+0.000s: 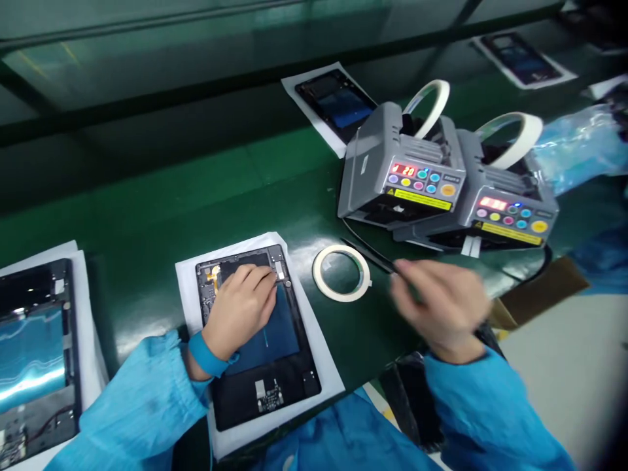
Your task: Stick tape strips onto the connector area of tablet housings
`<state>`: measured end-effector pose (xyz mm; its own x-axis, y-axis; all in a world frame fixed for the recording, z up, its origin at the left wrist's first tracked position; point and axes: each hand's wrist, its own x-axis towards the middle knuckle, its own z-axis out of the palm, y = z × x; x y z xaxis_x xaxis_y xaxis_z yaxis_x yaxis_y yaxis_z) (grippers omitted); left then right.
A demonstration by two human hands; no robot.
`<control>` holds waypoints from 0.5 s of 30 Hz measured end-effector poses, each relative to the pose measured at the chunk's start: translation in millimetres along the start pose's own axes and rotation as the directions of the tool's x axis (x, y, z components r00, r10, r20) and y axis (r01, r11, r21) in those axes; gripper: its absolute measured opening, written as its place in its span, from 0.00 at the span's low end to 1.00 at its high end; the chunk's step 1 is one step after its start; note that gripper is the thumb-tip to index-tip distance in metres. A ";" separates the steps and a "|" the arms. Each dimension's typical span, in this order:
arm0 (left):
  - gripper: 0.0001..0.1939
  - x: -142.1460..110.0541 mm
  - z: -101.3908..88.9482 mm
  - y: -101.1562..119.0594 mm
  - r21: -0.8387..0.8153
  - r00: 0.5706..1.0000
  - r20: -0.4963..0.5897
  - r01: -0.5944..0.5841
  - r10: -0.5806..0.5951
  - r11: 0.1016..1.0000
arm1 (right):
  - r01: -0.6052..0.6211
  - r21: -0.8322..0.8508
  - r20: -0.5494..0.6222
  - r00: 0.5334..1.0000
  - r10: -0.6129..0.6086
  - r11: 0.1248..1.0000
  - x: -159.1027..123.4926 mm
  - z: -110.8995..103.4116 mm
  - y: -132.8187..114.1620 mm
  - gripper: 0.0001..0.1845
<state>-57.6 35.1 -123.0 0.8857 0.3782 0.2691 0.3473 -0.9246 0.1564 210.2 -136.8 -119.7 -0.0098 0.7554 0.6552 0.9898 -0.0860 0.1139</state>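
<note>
An opened tablet lies on white sheets in front of me, its boards and blue battery area showing. My left hand rests on its upper part with the fingers curled down together. Whatever is under those fingertips is hidden. To the right, my right hand, a little blurred, grips black tweezers whose tips point up and left. A roll of cream masking tape lies flat on the green bench between the tablet and the tweezers.
Two grey tape dispensers with lit displays stand at the right, a tape strip sticking out of one. Other opened tablets lie left and behind. A cardboard box is near the bench edge, with clear plastic beyond.
</note>
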 end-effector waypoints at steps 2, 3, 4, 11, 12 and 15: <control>0.10 1.4 0.4 0.1 -0.010 1.000 -0.017 0.002 -0.002 1.000 | 0.013 -0.215 -0.086 0.996 -0.033 0.976 -22.6 -12.9 44.8 0.19; 0.10 2.1 0.3 0.2 -0.014 1.000 -0.026 0.001 -0.001 1.000 | 0.025 -0.282 -0.139 0.988 -0.066 0.959 -31.3 -17.3 62.6 0.19; 0.09 2.8 0.1 0.4 -0.017 0.999 -0.033 -0.004 0.004 1.000 | 0.044 -0.321 -0.143 0.985 -0.094 0.946 -38.0 -20.4 75.9 0.17; 0.08 3.5 0.0 -1.9 -0.026 0.999 -0.046 -0.014 0.013 1.000 | -0.055 -0.356 -0.008 0.998 0.055 0.933 -38.6 -19.7 88.3 0.09; 0.08 3.8 0.8 -1.9 -0.028 0.999 -0.046 -0.015 0.014 0.999 | -0.062 -0.349 -0.003 0.998 0.065 0.935 -36.2 -19.4 89.2 0.08; 0.08 3.0 0.5 1.0 -0.037 0.999 -0.032 0.004 -0.006 0.999 | -0.133 -0.214 0.078 0.985 0.152 0.968 -30.2 -24.9 90.0 0.09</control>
<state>-54.4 35.3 -122.5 0.8734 0.3847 0.2988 0.3395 -0.9206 0.1930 296.0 -183.5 -110.6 0.1522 0.7817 0.6048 0.9286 -0.3227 0.1833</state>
